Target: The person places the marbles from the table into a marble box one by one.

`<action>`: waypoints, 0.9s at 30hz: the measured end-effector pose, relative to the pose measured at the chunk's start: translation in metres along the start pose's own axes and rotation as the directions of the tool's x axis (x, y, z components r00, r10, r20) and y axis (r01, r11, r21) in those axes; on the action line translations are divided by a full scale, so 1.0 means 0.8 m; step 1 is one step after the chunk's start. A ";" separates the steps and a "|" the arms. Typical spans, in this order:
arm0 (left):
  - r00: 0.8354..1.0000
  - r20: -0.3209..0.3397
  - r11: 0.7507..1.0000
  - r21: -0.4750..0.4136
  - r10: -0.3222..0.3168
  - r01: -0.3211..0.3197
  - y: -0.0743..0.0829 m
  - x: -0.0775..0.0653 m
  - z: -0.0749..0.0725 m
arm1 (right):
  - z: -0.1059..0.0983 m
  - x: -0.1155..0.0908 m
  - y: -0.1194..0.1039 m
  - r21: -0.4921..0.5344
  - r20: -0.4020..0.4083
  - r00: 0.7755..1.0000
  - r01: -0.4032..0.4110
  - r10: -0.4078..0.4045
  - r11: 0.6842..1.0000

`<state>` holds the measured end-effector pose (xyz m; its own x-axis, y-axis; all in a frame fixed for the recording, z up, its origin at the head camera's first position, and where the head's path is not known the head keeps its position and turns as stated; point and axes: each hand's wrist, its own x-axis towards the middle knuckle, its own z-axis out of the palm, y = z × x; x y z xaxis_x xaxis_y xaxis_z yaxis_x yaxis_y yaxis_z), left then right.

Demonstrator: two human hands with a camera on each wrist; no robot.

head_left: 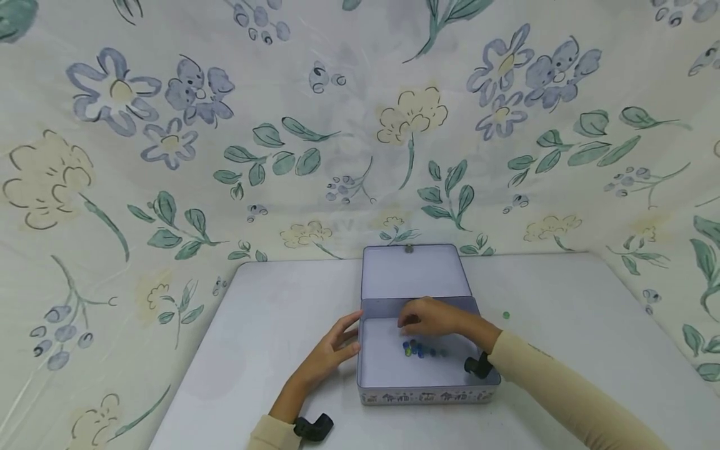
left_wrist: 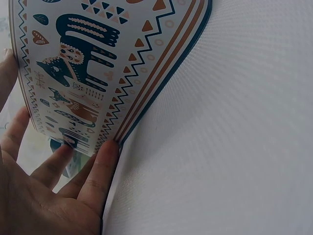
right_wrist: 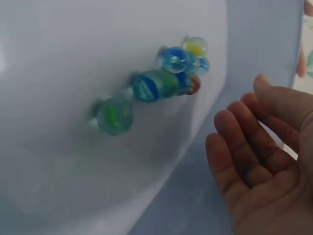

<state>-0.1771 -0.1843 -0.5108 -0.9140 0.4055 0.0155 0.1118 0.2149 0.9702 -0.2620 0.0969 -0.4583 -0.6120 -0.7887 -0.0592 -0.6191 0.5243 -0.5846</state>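
A hinged tin box (head_left: 416,395) stands on the white table with its lid (head_left: 413,275) tipped back. Several glass marbles (right_wrist: 146,86) lie clustered on its floor, blue, green, yellow and reddish, and a green-streaked marble (right_wrist: 115,116) sits slightly apart. Over the inside of the box is my right hand (head_left: 430,317), its fingers loosely bent beside the marbles and nothing visible between them. My left hand (head_left: 326,355) rests its fingertips along the box's left side. In the left wrist view, those spread fingers touch the patterned side wall (left_wrist: 88,73), printed with animals and triangles.
A single green marble (head_left: 506,315) lies on the table (head_left: 270,312) to the right of the box. Behind and on both sides hangs a floral-printed sheet (head_left: 360,162). Dark wrist devices (head_left: 314,427) are strapped on over the sleeves.
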 end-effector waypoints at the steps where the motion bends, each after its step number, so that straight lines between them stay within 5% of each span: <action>1: 1.000 -0.001 1.000 0.000 0.000 0.000 0.000 0.000 0.000 | -0.002 -0.001 -0.001 0.014 0.001 1.000 0.010 -0.010 1.000; 16: 1.000 -0.019 1.000 0.013 -0.010 0.010 -0.001 0.001 0.001 | -0.046 -0.031 -0.003 0.096 -0.083 0.992 0.099 -0.091 0.990; 27: 1.000 -0.006 1.000 0.008 0.006 -0.006 -0.002 0.000 0.000 | -0.080 -0.075 0.004 0.089 -0.167 0.986 0.003 0.012 0.996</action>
<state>-0.1775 -0.1846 -0.5127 -0.9156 0.4015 0.0229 0.1204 0.2193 0.9682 -0.2588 0.1664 -0.4045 -0.6928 -0.7178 0.0698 -0.5750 0.4914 -0.6542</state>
